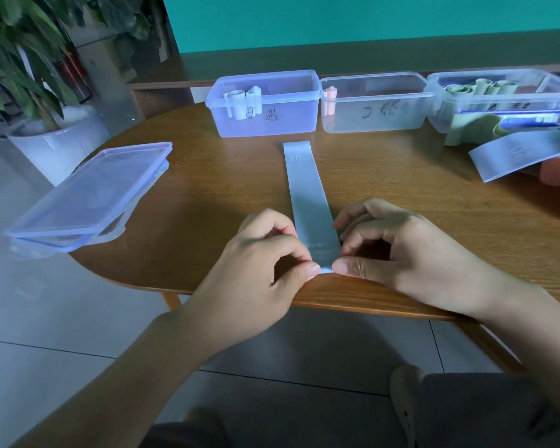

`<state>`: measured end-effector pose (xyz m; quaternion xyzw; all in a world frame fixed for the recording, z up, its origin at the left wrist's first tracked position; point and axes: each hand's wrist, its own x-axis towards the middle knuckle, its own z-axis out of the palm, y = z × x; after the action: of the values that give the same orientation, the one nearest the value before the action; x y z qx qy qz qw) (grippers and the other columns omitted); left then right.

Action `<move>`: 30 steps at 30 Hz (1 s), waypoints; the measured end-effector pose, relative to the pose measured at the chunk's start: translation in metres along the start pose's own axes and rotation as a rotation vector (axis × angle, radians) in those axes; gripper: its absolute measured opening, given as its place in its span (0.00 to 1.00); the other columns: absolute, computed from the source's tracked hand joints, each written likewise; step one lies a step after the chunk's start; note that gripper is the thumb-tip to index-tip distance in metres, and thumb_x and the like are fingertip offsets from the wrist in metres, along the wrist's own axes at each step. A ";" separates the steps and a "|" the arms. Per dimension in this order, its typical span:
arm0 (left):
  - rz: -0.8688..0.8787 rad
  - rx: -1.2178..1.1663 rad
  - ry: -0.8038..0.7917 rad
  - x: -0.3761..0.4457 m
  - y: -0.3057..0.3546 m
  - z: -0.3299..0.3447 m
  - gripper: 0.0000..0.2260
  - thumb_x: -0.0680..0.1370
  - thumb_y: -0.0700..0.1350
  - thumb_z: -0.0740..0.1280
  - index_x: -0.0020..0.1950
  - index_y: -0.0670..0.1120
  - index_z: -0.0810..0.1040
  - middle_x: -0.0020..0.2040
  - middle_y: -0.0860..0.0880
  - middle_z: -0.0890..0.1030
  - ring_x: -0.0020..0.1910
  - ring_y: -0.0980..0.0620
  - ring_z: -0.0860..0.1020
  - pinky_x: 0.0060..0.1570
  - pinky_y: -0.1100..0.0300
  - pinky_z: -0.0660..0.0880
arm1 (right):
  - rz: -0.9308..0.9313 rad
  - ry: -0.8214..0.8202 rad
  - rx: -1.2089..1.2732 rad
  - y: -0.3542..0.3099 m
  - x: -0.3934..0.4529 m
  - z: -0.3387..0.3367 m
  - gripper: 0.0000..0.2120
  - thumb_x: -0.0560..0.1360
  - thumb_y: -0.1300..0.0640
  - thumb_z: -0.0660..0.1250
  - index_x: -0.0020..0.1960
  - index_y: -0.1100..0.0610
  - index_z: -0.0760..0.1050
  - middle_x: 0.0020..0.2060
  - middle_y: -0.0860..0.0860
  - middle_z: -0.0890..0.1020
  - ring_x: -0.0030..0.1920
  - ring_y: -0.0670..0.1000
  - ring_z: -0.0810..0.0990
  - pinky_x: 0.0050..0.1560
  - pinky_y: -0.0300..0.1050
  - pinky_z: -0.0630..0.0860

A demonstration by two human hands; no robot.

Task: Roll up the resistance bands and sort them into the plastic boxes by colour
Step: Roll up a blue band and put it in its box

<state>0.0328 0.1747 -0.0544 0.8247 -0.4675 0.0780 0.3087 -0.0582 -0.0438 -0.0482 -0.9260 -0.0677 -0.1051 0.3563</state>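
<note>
Head view: left hand (265, 253) and right hand (385, 250) both pinch the near end of the grey-blue band (307, 192), laid flat on the table (207, 195).

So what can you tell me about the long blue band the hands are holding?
The blue band is a flat, smooth strip that looks rubbery, pale blue-grey, with "20" printed near its far end. It lies stretched straight on the wooden table, pointing toward the boxes. Its near end sits at the table's edge, where the left hand and right hand pinch it, just starting a roll.
</note>
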 end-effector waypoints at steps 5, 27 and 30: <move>-0.048 0.017 0.014 0.002 -0.001 0.002 0.06 0.76 0.50 0.72 0.42 0.49 0.82 0.51 0.57 0.71 0.51 0.58 0.73 0.46 0.76 0.66 | 0.070 0.015 -0.004 0.004 0.004 -0.003 0.14 0.69 0.39 0.71 0.36 0.49 0.81 0.55 0.38 0.77 0.55 0.44 0.79 0.55 0.43 0.73; -0.067 -0.013 -0.042 0.004 -0.005 0.006 0.11 0.77 0.53 0.66 0.45 0.47 0.82 0.51 0.59 0.71 0.54 0.61 0.71 0.50 0.76 0.65 | 0.064 -0.069 0.032 -0.001 0.003 0.002 0.04 0.72 0.46 0.74 0.44 0.45 0.83 0.57 0.37 0.77 0.60 0.41 0.76 0.56 0.32 0.70; -0.070 -0.008 -0.055 0.004 -0.005 0.007 0.11 0.78 0.53 0.66 0.46 0.47 0.81 0.52 0.60 0.70 0.55 0.62 0.70 0.51 0.77 0.64 | 0.089 -0.065 0.035 -0.001 0.003 0.001 0.04 0.72 0.47 0.75 0.44 0.45 0.82 0.57 0.36 0.76 0.59 0.40 0.76 0.55 0.31 0.69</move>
<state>0.0383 0.1699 -0.0602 0.8412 -0.4469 0.0425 0.3014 -0.0555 -0.0422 -0.0476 -0.9246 -0.0400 -0.0576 0.3745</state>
